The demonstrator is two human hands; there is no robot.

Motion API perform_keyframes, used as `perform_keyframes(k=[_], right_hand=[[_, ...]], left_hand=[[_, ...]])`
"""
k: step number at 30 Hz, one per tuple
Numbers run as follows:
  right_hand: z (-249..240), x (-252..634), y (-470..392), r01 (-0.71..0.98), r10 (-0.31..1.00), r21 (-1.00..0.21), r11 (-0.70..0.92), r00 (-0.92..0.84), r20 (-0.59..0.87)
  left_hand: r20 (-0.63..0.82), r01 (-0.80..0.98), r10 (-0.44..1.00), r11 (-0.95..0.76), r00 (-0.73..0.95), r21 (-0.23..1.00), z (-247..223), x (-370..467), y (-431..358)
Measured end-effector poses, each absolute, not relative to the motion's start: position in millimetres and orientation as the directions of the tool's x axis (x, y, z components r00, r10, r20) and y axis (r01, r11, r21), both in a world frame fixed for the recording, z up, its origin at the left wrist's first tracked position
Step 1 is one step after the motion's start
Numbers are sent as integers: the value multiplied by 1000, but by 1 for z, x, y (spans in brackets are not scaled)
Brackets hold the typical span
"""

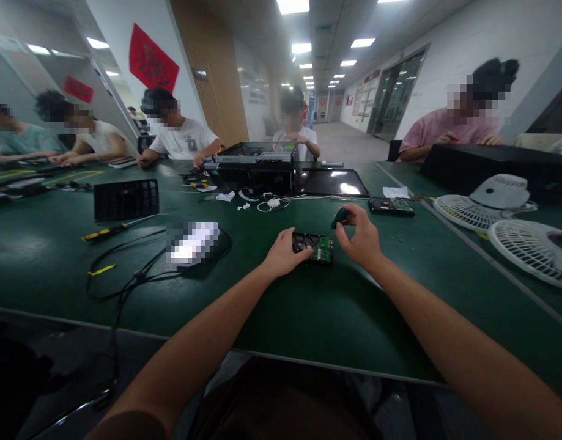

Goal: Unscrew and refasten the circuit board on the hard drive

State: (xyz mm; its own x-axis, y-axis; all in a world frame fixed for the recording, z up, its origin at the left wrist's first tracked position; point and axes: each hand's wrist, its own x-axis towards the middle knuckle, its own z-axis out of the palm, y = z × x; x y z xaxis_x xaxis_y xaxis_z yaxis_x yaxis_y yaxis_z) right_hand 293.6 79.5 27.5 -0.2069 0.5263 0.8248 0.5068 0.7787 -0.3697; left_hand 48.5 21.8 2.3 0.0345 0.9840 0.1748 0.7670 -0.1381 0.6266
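Note:
A hard drive (325, 249) lies on the green table in front of me, its green circuit board facing up. My left hand (284, 253) grips its left side, with the thumb over the near edge of the board. In my right hand (359, 238) is a screwdriver (339, 216) with a dark green handle, held between thumb and fingers. The thin shaft slants down to the drive's far right part; whether the tip sits in a screw is too small to tell. A few tiny bits, perhaps screws, lie right of my right hand.
A second hard drive (391, 206) lies farther right, near white fan parts (485, 205). Ahead stands an opened computer case (255, 171) beside a dark panel (333, 182). Leftward are a yellow-black screwdriver (118, 229), black cables (138, 276) and a bright blurred device (193, 243). Several people sit across the table.

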Motion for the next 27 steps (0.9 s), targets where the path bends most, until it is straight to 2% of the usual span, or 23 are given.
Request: perform_keyframes(k=[3,12,21,27], right_hand=[[28,293,79,469,529,-388,794,-215,821],[28,292,78,530,541,-381,757,-184,821],[25,295,84,523,559,-411,747,-159,814],[29,296,82,543,515,-343,766,-199,834]], left_hand=[[179,765,983,-142,35,629,1,48,23],[190,770,981,-156,46,619,1,48,22],[181,770,982,-149,44,620,2,48,21],[181,768,982,-150,44,622,0,47,23]])
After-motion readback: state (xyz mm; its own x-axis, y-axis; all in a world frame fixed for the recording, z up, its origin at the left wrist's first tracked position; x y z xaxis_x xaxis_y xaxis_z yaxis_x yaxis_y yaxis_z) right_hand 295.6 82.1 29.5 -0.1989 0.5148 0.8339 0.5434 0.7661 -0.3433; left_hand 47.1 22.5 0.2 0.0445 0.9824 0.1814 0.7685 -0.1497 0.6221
